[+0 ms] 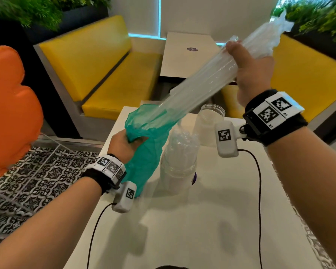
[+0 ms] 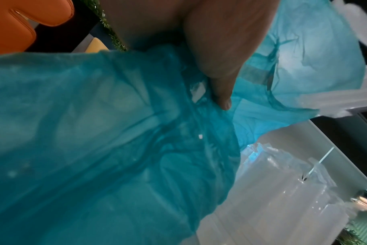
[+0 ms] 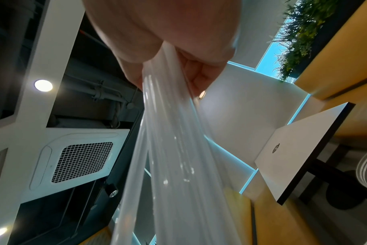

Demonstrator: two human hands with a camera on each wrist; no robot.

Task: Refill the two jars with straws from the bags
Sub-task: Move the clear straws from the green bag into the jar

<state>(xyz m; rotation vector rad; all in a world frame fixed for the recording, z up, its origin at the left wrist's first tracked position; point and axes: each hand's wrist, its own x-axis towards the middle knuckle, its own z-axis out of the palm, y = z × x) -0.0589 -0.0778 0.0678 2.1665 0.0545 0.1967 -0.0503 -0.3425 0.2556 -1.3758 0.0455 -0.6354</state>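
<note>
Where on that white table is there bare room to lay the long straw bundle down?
The near half of the table is bare, bordered by the two wrist cables. The far left is crowded: teal bag, filled jar, empty jar.

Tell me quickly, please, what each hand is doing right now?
Left hand: closed, gripping the green bag near its mouth.
Right hand: closed around the clear pack of straws, partly out of that bag.

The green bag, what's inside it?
A clear bundle of straws sticks out of the green bag, gripped by the right hand. The left hand holds the bag's mouth. Anything deeper is hidden by the crumpled plastic.
</note>
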